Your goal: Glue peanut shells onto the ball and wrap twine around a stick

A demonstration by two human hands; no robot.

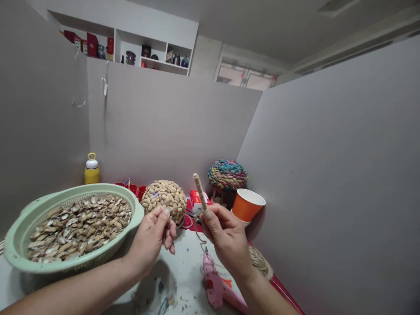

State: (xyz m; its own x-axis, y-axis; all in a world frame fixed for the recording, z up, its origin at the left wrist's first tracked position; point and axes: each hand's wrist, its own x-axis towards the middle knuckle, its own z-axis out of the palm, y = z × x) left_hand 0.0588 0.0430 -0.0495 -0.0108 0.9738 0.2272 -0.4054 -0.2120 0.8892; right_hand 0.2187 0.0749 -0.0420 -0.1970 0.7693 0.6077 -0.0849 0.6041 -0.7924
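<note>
My right hand [228, 236] grips the lower end of a thin stick wrapped in twine [199, 192], which points up and slightly left. A loose strand of twine [198, 236] hangs below it towards the table. My left hand [154, 232] is closed in a pinch to the left of the stick, apart from it; whatever its fingertips hold is too small to make out. Behind that hand sits a dome covered in peanut shells [166, 197]. A pink glue gun [214, 280] lies on the table below my right hand.
At left stands a green colander [15, 236] full of peanut shells [82, 227]. A yellow bottle [92, 173], red cups [132, 188], a colourful woven dome [228, 175], an orange paper cup [246, 208] and a twine coil [260, 262] stand around. Grey partitions [164, 127] enclose the table.
</note>
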